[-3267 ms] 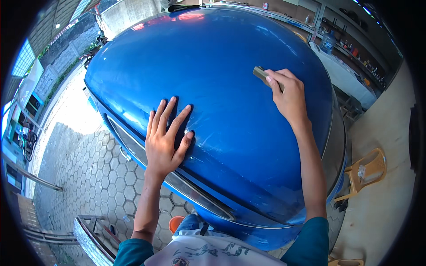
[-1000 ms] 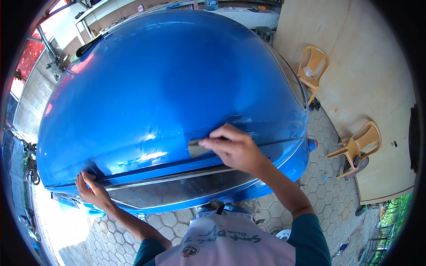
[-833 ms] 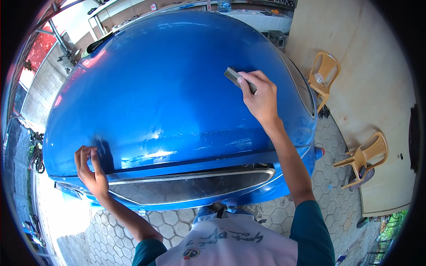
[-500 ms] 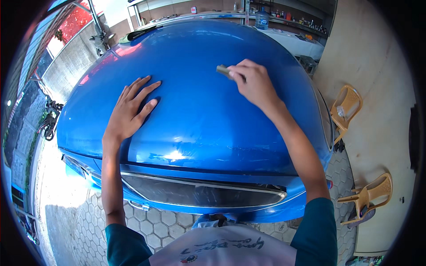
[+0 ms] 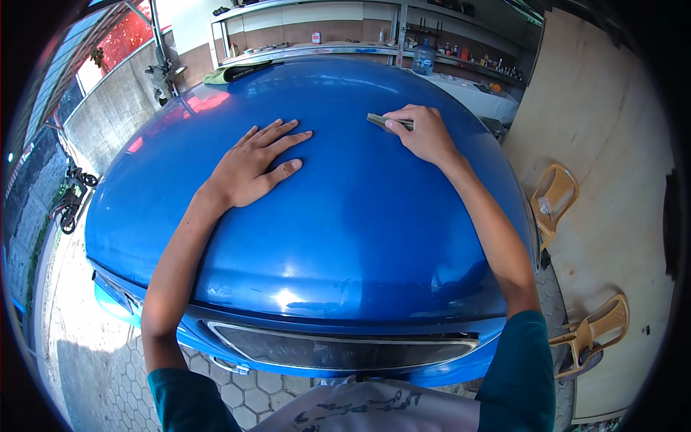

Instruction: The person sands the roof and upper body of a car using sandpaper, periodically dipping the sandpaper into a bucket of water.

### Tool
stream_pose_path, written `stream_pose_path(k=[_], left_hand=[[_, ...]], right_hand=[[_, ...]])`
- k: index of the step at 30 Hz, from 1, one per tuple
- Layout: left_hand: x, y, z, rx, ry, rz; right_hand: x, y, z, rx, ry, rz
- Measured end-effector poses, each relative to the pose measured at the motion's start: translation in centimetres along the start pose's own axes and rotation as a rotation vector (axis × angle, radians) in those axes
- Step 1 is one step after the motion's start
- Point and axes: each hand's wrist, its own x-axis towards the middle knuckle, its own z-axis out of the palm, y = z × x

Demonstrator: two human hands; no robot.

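A car's blue roof (image 5: 324,209) spreads out below me, glossy with bright reflections. My left hand (image 5: 263,162) lies flat on it, left of the middle, palm down with the fingers spread. Farther right, my right hand (image 5: 425,133) pinches a small flat grey-green piece (image 5: 379,120), perhaps a folded pad; its exact kind I cannot make out. The piece's free end points left, and it is on or just above the paint. Below the roof's near edge runs a dark side window (image 5: 345,351) with a pale trim.
A green and black item (image 5: 241,73), perhaps a cap, lies on the roof's far left edge. Beyond the car are a shelf (image 5: 309,50), a blue water jug (image 5: 423,57) and several small bottles. Two yellow chairs (image 5: 554,198) stand at right; a motorbike (image 5: 72,194) is at far left.
My left hand has slid to the right across the roof, still flat. My right hand has shifted slightly right with the grey-green piece. The view has tilted up a little.
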Motion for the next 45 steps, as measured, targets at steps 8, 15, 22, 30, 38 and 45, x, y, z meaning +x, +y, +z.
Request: stream_pose_path(k=[8, 15, 22, 30, 38, 45], left_hand=[[-1.5, -0.3, -0.2, -0.077, 0.047, 0.029], [-2.0, 0.2, -0.6, -0.048, 0.056, 0.045], [-2.3, 0.1, -0.6, -0.027, 0.049, 0.042], [-2.6, 0.8, -0.6, -0.032, 0.063, 0.089], [-2.8, 0.9, -0.4, -0.048, 0.060, 0.069], [-2.8, 1.0, -0.5, -0.035, 0.051, 0.061]], right_hand=[[-6.8, -9.6, 1.4, 0.307, -0.179, -0.343], [-4.9, -3.1, -3.0, -0.080, -0.004, 0.116], [-9.1, -10.8, -0.3, 0.215, -0.240, -0.351], [-5.6, -1.9, -3.4, -0.073, 0.034, 0.113], [-6.6, -7.6, -2.2, 0.112, -0.160, -0.103], [-6.2, -4.5, -2.8, -0.200, 0.018, -0.066]])
